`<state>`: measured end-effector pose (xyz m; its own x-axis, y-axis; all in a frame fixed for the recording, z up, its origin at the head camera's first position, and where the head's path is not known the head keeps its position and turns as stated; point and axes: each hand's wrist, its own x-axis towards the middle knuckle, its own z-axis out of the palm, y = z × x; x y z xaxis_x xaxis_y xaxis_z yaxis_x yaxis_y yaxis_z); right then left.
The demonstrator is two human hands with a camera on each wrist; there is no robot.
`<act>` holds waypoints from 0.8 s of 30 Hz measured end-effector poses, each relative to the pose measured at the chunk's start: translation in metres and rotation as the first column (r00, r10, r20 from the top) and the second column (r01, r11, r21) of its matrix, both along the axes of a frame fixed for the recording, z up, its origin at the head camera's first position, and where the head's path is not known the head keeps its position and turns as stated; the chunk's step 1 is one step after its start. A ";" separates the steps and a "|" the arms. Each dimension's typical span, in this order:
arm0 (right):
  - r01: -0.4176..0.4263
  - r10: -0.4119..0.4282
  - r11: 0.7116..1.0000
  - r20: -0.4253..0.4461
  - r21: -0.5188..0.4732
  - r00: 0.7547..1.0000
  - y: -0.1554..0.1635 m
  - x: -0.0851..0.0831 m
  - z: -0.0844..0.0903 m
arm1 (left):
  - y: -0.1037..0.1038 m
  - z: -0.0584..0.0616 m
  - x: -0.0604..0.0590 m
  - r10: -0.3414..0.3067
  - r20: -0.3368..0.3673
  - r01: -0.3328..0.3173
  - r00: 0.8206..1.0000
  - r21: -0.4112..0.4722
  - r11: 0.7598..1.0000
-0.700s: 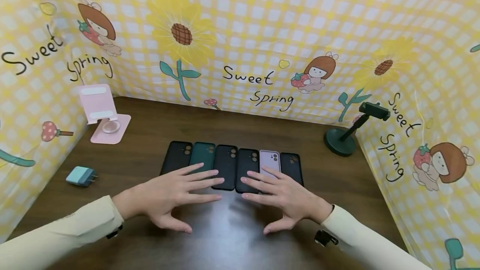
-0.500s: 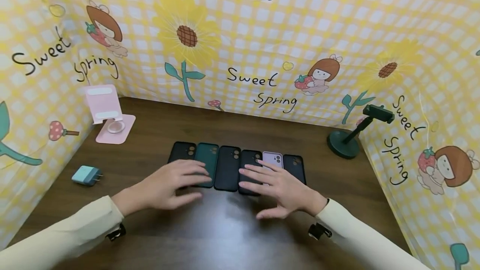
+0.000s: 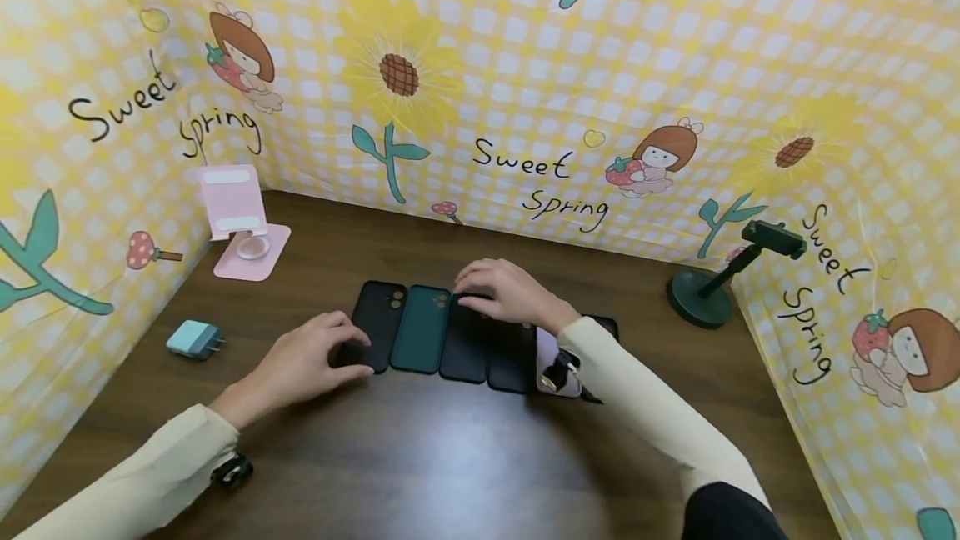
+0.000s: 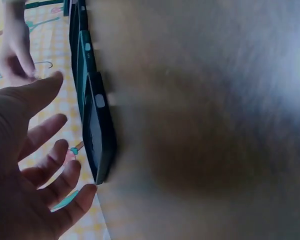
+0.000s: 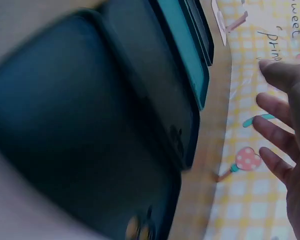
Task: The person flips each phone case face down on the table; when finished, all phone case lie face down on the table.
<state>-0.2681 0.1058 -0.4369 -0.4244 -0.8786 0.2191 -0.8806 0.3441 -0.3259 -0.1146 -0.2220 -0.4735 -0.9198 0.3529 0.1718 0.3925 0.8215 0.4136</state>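
Left hand (image 3: pixel 300 361), fingers relaxed, steadies the end case (image 3: pixel 377 325); right hand (image 3: pixel 504 294), loosely open, rests on the middle case (image 3: pixel 467 340), perhaps selecting it.

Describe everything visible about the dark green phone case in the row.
The dark green phone case lies flat, back up, on the brown table, second from the left in a row of cases. It looks like matte soft plastic, rectangular with rounded corners and a camera cutout at its far right corner. Black cases flank it edge to edge. Neither the left hand nor the right hand touches it.
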 end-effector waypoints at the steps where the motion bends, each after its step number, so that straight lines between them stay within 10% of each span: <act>1: -0.001 0.000 1.000 0.008 0.020 1.000 -0.009 -0.006 -0.001 | 0.001 -0.003 0.001 -0.004 -0.002 0.004 1.000 0.000 1.000; 11: 0.010 -0.024 0.988 0.088 0.155 0.996 -0.086 -0.032 -0.023 | 0.020 -0.017 0.004 -0.016 -0.079 0.013 0.997 -0.039 0.999; 24: 0.019 -0.049 0.966 0.110 0.257 0.993 -0.111 -0.039 -0.033 | 0.016 -0.021 0.002 -0.020 -0.058 0.019 0.998 -0.029 0.999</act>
